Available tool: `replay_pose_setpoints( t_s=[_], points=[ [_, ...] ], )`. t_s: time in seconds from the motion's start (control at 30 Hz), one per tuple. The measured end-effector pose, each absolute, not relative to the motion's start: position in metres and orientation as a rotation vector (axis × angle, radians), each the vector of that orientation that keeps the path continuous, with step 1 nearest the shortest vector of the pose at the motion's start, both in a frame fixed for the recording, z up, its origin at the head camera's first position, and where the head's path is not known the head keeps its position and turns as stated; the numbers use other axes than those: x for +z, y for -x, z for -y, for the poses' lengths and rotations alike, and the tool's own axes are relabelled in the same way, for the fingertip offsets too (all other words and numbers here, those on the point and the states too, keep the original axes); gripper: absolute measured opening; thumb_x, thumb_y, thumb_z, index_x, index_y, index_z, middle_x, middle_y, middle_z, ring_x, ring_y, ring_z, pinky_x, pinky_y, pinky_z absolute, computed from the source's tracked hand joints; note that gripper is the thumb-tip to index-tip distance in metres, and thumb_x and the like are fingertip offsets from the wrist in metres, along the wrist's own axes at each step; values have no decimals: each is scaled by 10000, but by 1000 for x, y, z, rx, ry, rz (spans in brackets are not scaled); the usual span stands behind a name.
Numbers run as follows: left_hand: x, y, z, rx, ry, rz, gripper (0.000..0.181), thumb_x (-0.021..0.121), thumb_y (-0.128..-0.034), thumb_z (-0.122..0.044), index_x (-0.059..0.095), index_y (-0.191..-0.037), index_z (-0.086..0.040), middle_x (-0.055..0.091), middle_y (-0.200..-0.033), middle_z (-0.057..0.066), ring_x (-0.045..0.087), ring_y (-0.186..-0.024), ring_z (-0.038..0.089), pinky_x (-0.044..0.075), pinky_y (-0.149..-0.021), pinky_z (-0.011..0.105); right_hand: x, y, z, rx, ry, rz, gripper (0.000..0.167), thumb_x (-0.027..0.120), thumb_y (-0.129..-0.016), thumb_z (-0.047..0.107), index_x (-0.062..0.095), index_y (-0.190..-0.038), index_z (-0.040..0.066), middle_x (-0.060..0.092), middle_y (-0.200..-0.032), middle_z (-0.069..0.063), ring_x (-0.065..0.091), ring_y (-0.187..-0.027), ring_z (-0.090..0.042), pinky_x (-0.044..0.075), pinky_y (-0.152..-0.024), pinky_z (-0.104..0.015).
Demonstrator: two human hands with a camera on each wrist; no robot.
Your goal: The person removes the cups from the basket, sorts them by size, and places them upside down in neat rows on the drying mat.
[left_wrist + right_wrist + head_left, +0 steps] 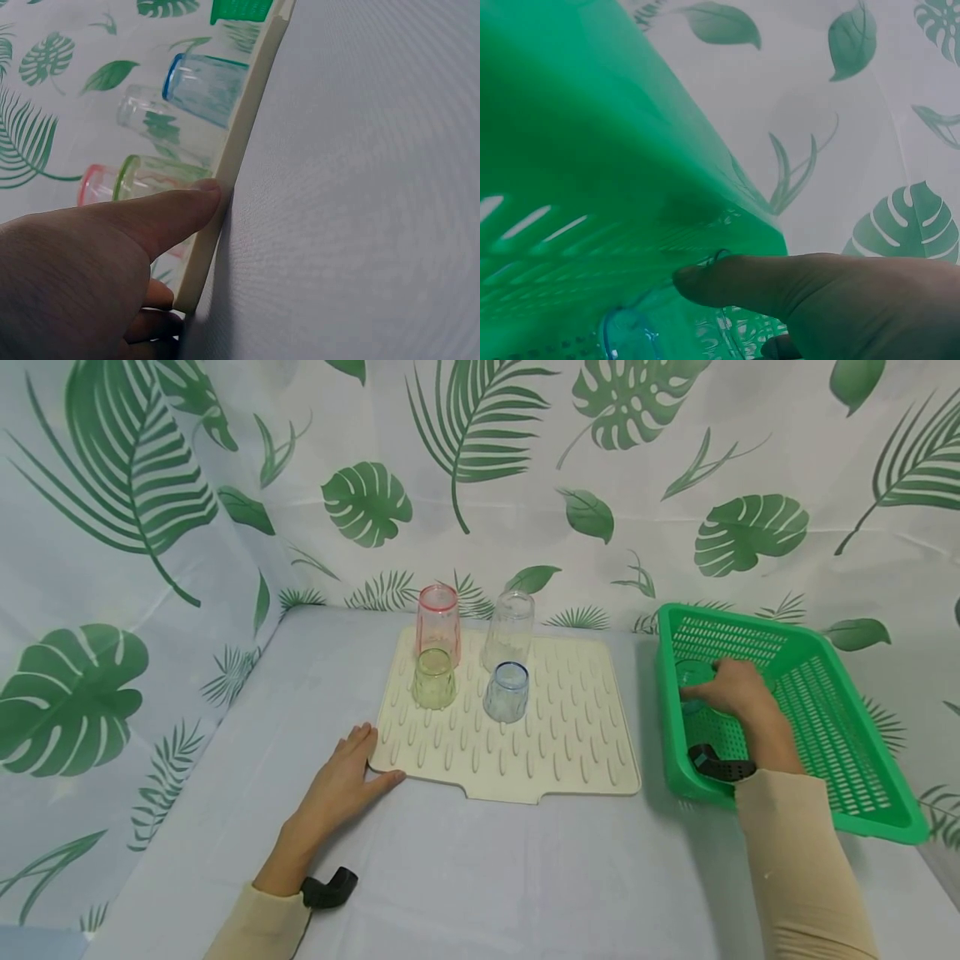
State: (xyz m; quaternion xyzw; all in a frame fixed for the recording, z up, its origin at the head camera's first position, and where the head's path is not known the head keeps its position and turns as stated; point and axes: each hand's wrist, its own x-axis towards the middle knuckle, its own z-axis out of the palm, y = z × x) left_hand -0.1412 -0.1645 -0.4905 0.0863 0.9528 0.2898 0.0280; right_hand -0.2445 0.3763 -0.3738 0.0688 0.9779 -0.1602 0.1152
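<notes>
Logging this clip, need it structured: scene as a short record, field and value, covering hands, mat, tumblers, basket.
Left hand: touches the near-left corner of the cream ridged mat
Right hand: inside the green perforated plastic basket, at a transparent tumbler; grip unclear
Mat, back row: tall pink-tinted transparent tumbler, tall colourless transparent tumbler
Mat, front row: short yellow-green transparent tumbler, short blue-edged transparent tumbler
Tumblers on mat: four, standing
Basket position: right of mat
Backdrop: white sheet with green leaf print
</notes>
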Motion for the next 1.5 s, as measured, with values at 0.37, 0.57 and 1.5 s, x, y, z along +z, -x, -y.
replay_pose_setpoints(
  t_s=[0.37, 0.57, 1.5],
  points=[
    [-491, 140, 165, 899, -266, -2945, 875, 686, -924, -467, 331, -1528, 57, 275, -1612, 270, 210, -1518, 450, 197, -1240, 590, -366, 243, -373, -617, -411, -2987, 1020, 599, -925, 540, 185, -1494, -198, 194, -1472, -513, 170, -1378, -670, 280, -1089, -754],
    [-491, 141, 165, 898, -288, -2961, 871, 691, -924, -451, 331, -1524, 68, 286, -1603, 281, 220, -1512, 456, 200, -1239, 589, -358, 241, -371, -701, -467, -3048, 1026, 568, -934, 568, 168, -1512, -179, 168, -1501, -491, 153, -1402, -650, 275, -1089, -749],
    [-492, 142, 165, 879, -285, -2961, 875, 681, -929, -460, 317, -1533, 59, 286, -1605, 276, 217, -1516, 445, 201, -1243, 580, -319, 202, -295, -1365, -324, -3349, 762, 717, -872, 387, 443, -1493, 42, 478, -1234, -45, 398, -1069, -123, 355, -886, -229]
  ],
)
